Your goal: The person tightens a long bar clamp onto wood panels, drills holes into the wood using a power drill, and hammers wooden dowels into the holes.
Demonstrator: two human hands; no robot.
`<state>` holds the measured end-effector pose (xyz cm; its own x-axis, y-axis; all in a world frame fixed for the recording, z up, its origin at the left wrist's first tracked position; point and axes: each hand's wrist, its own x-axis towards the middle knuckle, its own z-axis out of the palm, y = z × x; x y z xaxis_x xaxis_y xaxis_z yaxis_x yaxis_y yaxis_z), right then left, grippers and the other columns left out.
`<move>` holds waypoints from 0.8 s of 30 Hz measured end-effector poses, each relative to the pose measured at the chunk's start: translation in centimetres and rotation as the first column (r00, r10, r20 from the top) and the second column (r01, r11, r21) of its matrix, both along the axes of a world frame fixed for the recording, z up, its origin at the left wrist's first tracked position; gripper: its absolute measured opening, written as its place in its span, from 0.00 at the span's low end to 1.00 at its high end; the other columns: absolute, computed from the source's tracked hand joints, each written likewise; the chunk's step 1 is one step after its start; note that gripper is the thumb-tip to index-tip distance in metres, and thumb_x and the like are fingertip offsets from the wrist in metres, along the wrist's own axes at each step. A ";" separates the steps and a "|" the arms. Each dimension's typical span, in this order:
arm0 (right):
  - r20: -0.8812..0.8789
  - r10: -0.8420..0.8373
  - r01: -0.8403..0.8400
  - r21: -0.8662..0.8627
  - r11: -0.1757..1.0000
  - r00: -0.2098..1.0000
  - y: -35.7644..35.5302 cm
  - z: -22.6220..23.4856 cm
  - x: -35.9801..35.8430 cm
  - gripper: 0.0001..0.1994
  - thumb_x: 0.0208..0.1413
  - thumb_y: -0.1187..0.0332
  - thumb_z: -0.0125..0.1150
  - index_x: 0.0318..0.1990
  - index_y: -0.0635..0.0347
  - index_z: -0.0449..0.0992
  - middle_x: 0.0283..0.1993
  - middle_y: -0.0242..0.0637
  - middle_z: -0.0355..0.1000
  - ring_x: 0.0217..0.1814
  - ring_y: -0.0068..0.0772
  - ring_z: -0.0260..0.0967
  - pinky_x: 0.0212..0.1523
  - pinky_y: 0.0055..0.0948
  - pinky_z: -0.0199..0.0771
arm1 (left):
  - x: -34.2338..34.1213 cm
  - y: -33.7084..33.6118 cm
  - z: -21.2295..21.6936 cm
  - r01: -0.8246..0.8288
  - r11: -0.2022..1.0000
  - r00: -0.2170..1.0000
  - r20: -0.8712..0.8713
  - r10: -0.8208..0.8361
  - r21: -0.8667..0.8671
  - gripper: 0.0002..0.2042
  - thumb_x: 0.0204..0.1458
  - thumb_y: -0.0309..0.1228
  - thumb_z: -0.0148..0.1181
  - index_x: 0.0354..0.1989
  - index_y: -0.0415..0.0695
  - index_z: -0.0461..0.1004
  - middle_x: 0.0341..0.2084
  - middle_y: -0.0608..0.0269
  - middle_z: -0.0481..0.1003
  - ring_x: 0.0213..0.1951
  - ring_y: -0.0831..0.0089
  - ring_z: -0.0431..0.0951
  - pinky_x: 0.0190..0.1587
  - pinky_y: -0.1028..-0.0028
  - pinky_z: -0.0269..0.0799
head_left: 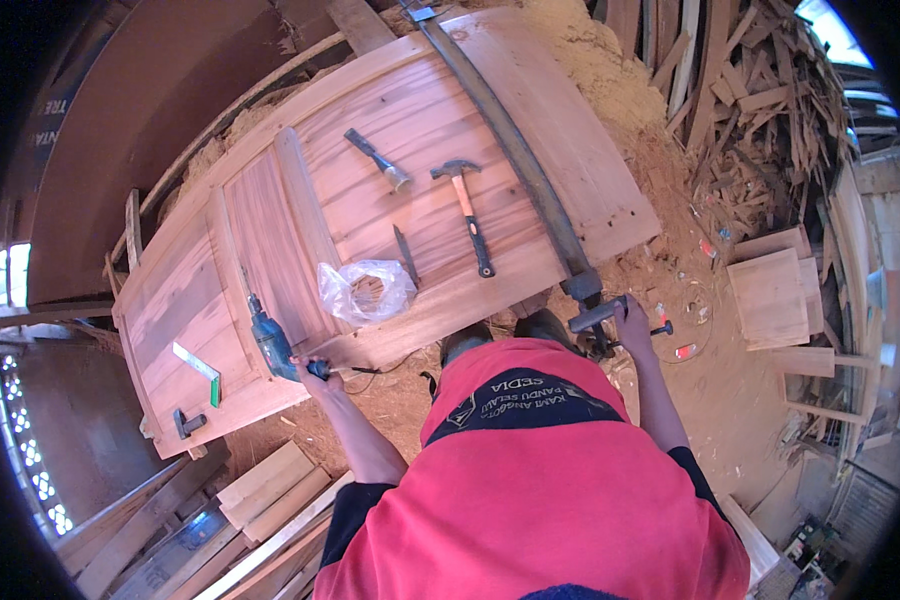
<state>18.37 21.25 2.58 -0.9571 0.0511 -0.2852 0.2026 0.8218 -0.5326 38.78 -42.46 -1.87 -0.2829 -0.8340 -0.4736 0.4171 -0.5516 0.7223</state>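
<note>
My left hand [315,374] is closed round the handle end of a blue-green power drill [272,338], which lies on its side on a panelled wooden door [410,190]. A long steel bar clamp [510,140] spans the door, its screw end [582,286] at the near edge. Beside that end, my right hand [632,324] is closed on a dark grey bar-shaped tool [597,314]; its exact kind is unclear. Between my hands, on the door, lie a claw hammer [465,215], a chisel-like tool [378,160], a thin pointed piece [406,255] and a clear plastic bag [367,292] with brown contents.
A try square [202,373] with a green handle and a small dark hammer-like tool [189,424] lie on the door's left end. Boards [275,490] are stacked at lower left. Scrap wood [770,110] is heaped at the right, with sawdust [610,70] beyond the door.
</note>
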 end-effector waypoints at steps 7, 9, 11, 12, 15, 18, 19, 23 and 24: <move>-0.349 0.246 -0.274 -0.033 0.961 0.904 -5.4 5.5 -1.2 0.22 0.62 0.60 0.60 0.60 0.62 0.71 0.53 0.52 0.72 0.57 0.56 0.68 0.59 0.50 0.68 | -1.4 15.0 9.3 -0.038 0.991 0.993 -0.113 0.024 -0.129 0.21 0.54 0.19 0.55 0.57 0.50 0.70 0.26 0.67 0.72 0.24 0.77 0.72 0.30 0.74 0.74; -0.186 0.368 -0.412 -0.404 0.817 0.911 -8.9 9.7 -1.7 0.23 0.63 0.58 0.59 0.59 0.63 0.72 0.52 0.51 0.74 0.54 0.53 0.72 0.57 0.46 0.71 | -3.1 19.0 13.4 -0.008 0.970 1.000 0.018 0.012 -0.241 0.22 0.53 0.18 0.55 0.58 0.48 0.69 0.26 0.68 0.71 0.25 0.77 0.73 0.30 0.74 0.74; -0.111 0.600 -0.538 -0.591 0.601 0.792 -12.3 14.4 -1.8 0.24 0.65 0.57 0.59 0.60 0.67 0.71 0.52 0.51 0.75 0.55 0.49 0.74 0.57 0.41 0.73 | -5.4 23.0 17.3 0.056 0.920 0.996 0.080 -0.027 -0.388 0.23 0.52 0.17 0.58 0.58 0.45 0.68 0.31 0.66 0.73 0.28 0.76 0.74 0.31 0.74 0.75; -0.175 0.705 -0.626 -0.634 0.453 0.687 -13.8 16.6 -1.5 0.25 0.66 0.57 0.58 0.61 0.69 0.70 0.53 0.51 0.75 0.56 0.46 0.74 0.59 0.38 0.73 | -6.8 24.9 18.7 0.064 0.891 0.995 0.101 -0.021 -0.449 0.24 0.51 0.17 0.58 0.58 0.45 0.67 0.34 0.66 0.73 0.29 0.75 0.75 0.32 0.74 0.76; -0.448 0.639 -0.748 -0.579 0.325 0.625 -18.0 22.1 -0.5 0.31 0.64 0.53 0.58 0.65 0.69 0.64 0.55 0.56 0.73 0.57 0.53 0.73 0.59 0.42 0.71 | -10.7 29.9 21.1 0.109 0.741 0.994 0.092 -0.064 -0.663 0.28 0.51 0.16 0.60 0.61 0.42 0.61 0.46 0.59 0.74 0.35 0.76 0.75 0.33 0.76 0.75; -0.545 0.498 -0.715 -0.651 0.256 0.674 -19.0 26.0 -0.6 0.38 0.60 0.49 0.63 0.67 0.70 0.59 0.54 0.55 0.73 0.57 0.51 0.73 0.60 0.41 0.70 | -14.9 34.5 19.9 0.152 0.574 0.986 0.166 -0.029 -0.804 0.32 0.49 0.29 0.69 0.61 0.39 0.59 0.54 0.50 0.69 0.46 0.67 0.73 0.42 0.63 0.74; -0.516 0.468 -0.657 -0.724 0.209 0.717 -18.5 26.9 -1.1 0.40 0.58 0.48 0.65 0.68 0.69 0.57 0.54 0.54 0.73 0.58 0.49 0.72 0.61 0.42 0.69 | -16.7 35.2 19.3 0.140 0.260 0.981 0.169 0.092 -0.955 0.37 0.47 0.34 0.72 0.63 0.38 0.58 0.55 0.47 0.68 0.50 0.62 0.71 0.47 0.58 0.73; -0.238 0.395 -0.433 -0.722 0.539 0.887 -13.6 28.2 -5.0 0.24 0.57 0.61 0.71 0.54 0.65 0.70 0.46 0.36 0.75 0.46 0.21 0.73 0.44 0.28 0.76 | -21.7 40.4 19.3 0.058 -0.057 0.983 0.067 -0.173 -0.997 0.41 0.45 0.38 0.74 0.65 0.37 0.59 0.54 0.45 0.67 0.51 0.57 0.70 0.50 0.57 0.70; -0.240 0.329 -0.386 -0.769 0.510 0.913 -11.7 28.1 -5.6 0.20 0.58 0.63 0.70 0.52 0.64 0.72 0.44 0.34 0.75 0.44 0.20 0.73 0.43 0.28 0.76 | -22.7 42.0 20.0 0.023 -0.150 0.969 0.059 -0.240 -0.988 0.42 0.44 0.39 0.74 0.65 0.37 0.59 0.53 0.45 0.66 0.51 0.56 0.70 0.51 0.57 0.69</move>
<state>12.74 9.53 30.65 -0.8564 -0.5158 0.0211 -0.0623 0.0626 -0.9961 16.08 -0.49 18.10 -0.4101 -0.2613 0.8738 0.5692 0.6752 0.4691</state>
